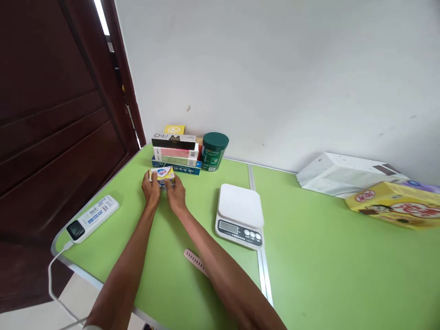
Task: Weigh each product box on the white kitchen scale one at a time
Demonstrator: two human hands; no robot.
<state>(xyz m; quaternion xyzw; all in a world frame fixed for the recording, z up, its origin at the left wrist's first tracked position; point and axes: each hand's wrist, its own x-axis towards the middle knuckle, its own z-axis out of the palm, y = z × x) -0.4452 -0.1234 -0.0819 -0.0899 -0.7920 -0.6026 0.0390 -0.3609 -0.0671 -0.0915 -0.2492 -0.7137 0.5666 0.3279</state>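
A small yellow and white soap box [165, 173] with a shield logo stands at the front of a group of packages. My left hand [151, 189] is closed on its left end, thumb on the near side. Around the right end my right hand [176, 192] is closed as well. A second layer seems to show under the printed top, partly covered by my fingers. Just behind it are a blue box [182, 168], a white and pink box [176, 153] and a black and white box [174, 141].
A green lidded canister [214, 151] stands right of the boxes, with a yellow box [174, 129] behind them. Mid-table is a white kitchen scale [239, 215]. My right forearm partly covers a pink strap [195, 262]. A corded white device [92, 219] lies left; a yellow package [395, 205] lies right.
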